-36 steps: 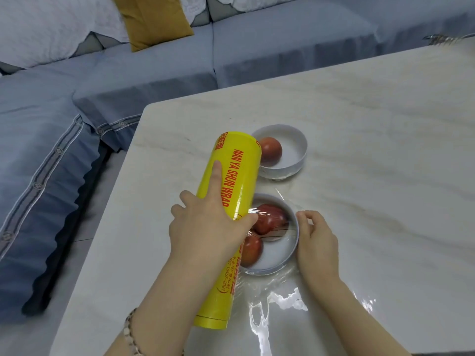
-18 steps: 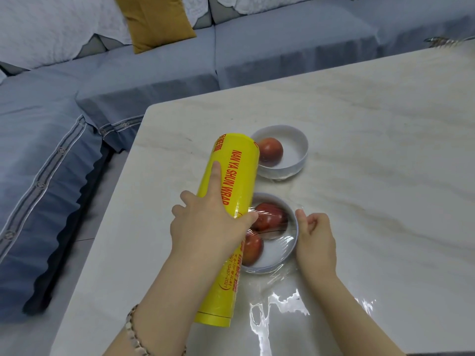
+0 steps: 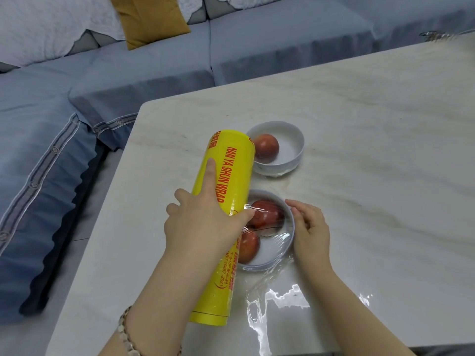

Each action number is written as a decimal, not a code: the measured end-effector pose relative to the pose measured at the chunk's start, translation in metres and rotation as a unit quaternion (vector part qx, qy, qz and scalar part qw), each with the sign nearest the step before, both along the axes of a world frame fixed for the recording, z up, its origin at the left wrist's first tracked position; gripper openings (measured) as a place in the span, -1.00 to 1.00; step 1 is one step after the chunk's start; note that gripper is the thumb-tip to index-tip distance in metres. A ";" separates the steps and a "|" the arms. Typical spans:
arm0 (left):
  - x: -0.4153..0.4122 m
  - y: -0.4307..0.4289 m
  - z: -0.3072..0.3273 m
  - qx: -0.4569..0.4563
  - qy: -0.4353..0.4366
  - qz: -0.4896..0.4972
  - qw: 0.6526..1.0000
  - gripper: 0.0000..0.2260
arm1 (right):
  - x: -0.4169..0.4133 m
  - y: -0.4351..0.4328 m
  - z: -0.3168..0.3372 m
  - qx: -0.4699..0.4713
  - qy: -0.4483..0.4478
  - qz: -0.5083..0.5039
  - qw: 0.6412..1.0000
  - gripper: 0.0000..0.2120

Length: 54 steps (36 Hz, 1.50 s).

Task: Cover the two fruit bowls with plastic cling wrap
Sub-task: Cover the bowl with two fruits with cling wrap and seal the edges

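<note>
Right hand [image 3: 312, 235] was moved farther, curled on near bowl [image 3: 259, 267]; one roll [image 3: 228, 170] is gripped by left hand [image 3: 203, 227]; three fruits [image 3: 266, 149] are held in two bowls [image 3: 297, 155].

- Near bowl [image 3: 267, 266]: the left rim is concealed by the cling wrap roll [image 3: 231, 165] and the left hand [image 3: 203, 227].
- Mustard cushion [image 3: 151, 19]: cut off by the top edge.
- Shiny object [image 3: 434, 35], far right: too small to be identified.

A yellow cling wrap roll [image 3: 236, 176] with red lettering is lying slantwise at centre frame. Its clear film [image 3: 270, 227] is stretching over the near white bowl [image 3: 290, 235], which is holding two red fruits [image 3: 264, 214]. Just above it, the far white bowl [image 3: 288, 145] is sitting uncovered and holding one.
</note>
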<state>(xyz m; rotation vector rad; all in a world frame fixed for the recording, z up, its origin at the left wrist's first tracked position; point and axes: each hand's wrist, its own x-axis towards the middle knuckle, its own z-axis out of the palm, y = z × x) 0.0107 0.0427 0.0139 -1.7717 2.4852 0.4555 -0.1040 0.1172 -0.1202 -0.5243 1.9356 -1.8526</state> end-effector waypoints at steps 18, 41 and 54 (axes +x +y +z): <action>0.001 0.001 0.000 0.003 0.004 0.001 1.000 -0.07 | 0.054 0.053 0.024 0.058 -0.009 0.132 0.989 -0.51; 0.017 -0.025 0.006 0.150 0.145 -0.028 0.978 -0.32 | 0.023 0.046 0.030 0.140 -0.088 0.032 0.986 -0.77; 0.028 -0.053 -0.006 0.392 0.305 0.068 0.865 -0.28 | 0.004 0.020 0.036 0.185 0.083 0.181 0.962 -0.69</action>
